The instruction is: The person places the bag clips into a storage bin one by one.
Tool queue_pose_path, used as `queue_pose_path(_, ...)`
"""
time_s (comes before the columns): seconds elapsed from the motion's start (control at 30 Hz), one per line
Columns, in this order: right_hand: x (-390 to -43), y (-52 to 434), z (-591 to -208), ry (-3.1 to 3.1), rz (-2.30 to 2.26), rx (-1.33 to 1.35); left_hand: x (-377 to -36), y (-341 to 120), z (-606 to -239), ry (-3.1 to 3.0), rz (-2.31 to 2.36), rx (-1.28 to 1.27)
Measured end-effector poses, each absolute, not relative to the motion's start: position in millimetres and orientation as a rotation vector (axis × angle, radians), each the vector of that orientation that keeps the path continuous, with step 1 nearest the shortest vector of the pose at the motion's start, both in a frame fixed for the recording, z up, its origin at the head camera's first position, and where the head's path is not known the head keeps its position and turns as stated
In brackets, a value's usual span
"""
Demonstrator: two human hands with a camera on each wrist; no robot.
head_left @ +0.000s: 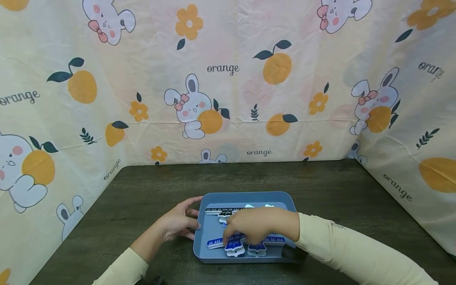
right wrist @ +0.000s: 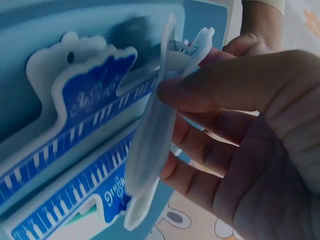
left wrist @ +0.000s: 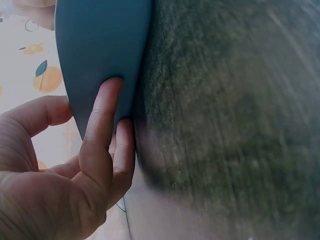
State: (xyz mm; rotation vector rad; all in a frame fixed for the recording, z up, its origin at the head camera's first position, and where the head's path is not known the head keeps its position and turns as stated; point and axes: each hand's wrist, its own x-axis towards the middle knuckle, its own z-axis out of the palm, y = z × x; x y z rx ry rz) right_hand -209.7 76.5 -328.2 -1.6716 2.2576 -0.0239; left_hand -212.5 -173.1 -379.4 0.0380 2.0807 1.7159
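Observation:
A blue-grey tray (head_left: 249, 196) sits on the dark wooden table (head_left: 338, 186) and holds several flat rulers with shaped blue-and-white tops (head_left: 217, 242). My right hand (head_left: 249, 227) reaches into the tray. In the right wrist view this right hand (right wrist: 167, 127) pinches a white ruler (right wrist: 150, 145) edge-on between thumb and fingers, lifted off the blue-printed rulers (right wrist: 85, 100) lying below. My left hand (head_left: 179, 223) lies outside the tray's left side. In the left wrist view the left hand (left wrist: 90, 100) has a straight finger pressed flat against the outside of the tray (left wrist: 100, 40).
A cloth screen (head_left: 228, 87) printed with oranges and rabbits walls the table at the back and on both sides. A black-and-white ruler (head_left: 222, 210) lies at the tray's far end. Bare tabletop (left wrist: 225, 100) stretches around the tray.

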Motion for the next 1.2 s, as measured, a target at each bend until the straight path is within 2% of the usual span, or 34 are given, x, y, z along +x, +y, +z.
queue_pose_path(0.27,-208,72,-339,2.266,0.011,-1.742,-211,-174,-380,2.082,1.717,0.036)
queue_pose_path(0.63,-205,75,-333,2.263,-0.007,-1.692,-212,-173,-380,2.088,1.714,0.031)
queue_pose_path(1.2,-194,121,-314,2.399,-0.304,-1.568,-210,-170,-377,2.103,1.691,0.019)
